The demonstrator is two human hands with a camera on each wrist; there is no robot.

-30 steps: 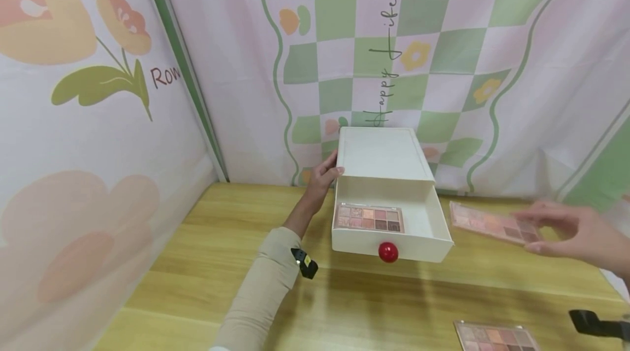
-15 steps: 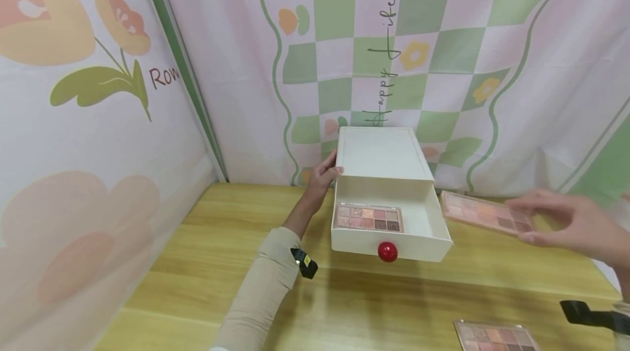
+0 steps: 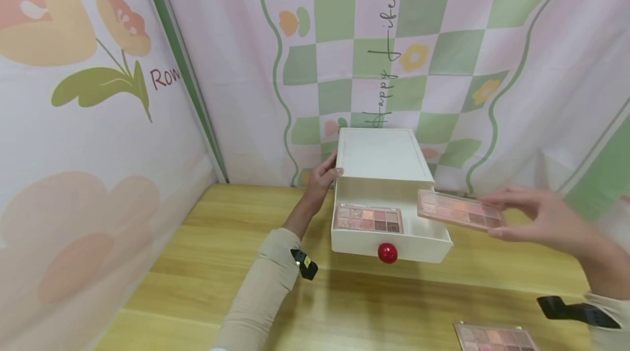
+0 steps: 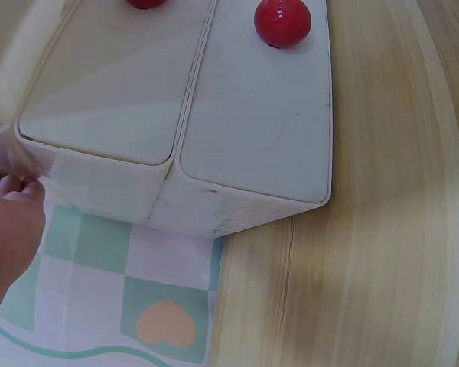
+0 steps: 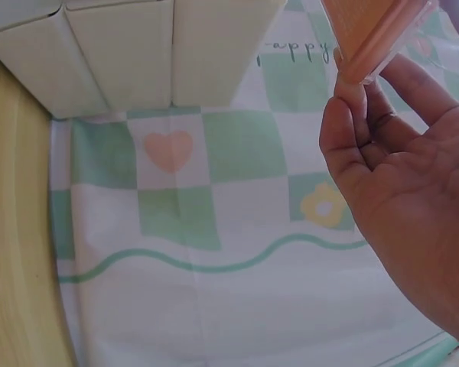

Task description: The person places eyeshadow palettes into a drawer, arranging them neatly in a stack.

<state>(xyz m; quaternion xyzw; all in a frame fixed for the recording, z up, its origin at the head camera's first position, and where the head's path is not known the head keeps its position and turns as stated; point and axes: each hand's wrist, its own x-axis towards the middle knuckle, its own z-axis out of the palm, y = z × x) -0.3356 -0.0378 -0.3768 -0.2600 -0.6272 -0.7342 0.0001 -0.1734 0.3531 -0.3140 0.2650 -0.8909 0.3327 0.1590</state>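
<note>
A white drawer cabinet stands at the back of the table with its top drawer pulled out. Inside that drawer, on the left, lies an eyeshadow palette with a clear lid. My left hand rests against the cabinet's left side, thumb at the front corner. From the right, my right hand pinches a second eyeshadow palette by its right end, between thumb and fingers. This palette's left end overlaps the drawer's right wall in the head view. The right wrist view shows the pinched end edge-on.
A third eyeshadow palette lies on the wooden table near the front right, cut off by the frame. Below the pulled-out drawer are closed drawers with red knobs. A patterned curtain hangs close behind the cabinet.
My right hand has carried the pinched palette leftward, from beside the drawer to over its right wall. My left hand, the cabinet and the other palettes have stayed in place.
</note>
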